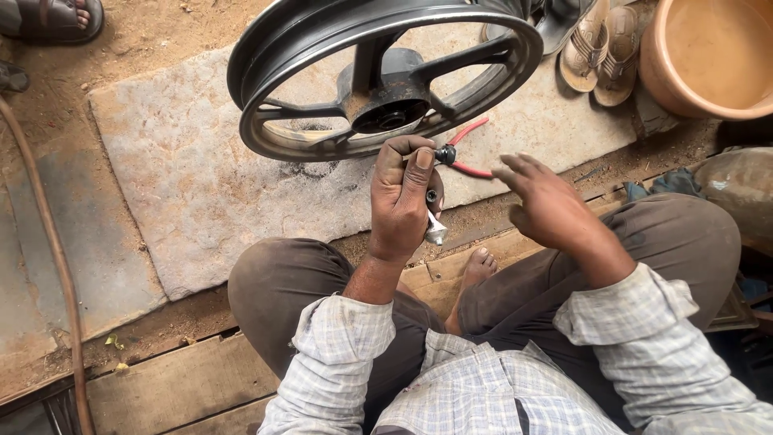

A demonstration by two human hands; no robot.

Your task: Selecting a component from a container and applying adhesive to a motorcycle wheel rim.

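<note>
A black alloy motorcycle wheel [378, 76] stands tilted on a flat stone slab [201, 185] in front of me. My left hand [403, 201] is closed around a small squeezed metal tube [436, 232], with a small black valve-like piece [445, 154] pinched at its fingertips just below the wheel's rim. My right hand [547, 201] hovers beside it, fingers spread and holding nothing. Red-handled pliers [471, 149] lie on the slab behind the hands, partly hidden by the left fingers.
A large clay-coloured tub [708, 56] sits at the top right, with sandals [600, 48] next to it. A brown hose [48, 242] runs down the left side. Another person's sandalled foot [56, 16] is at the top left. Wooden planks [177, 387] lie under my legs.
</note>
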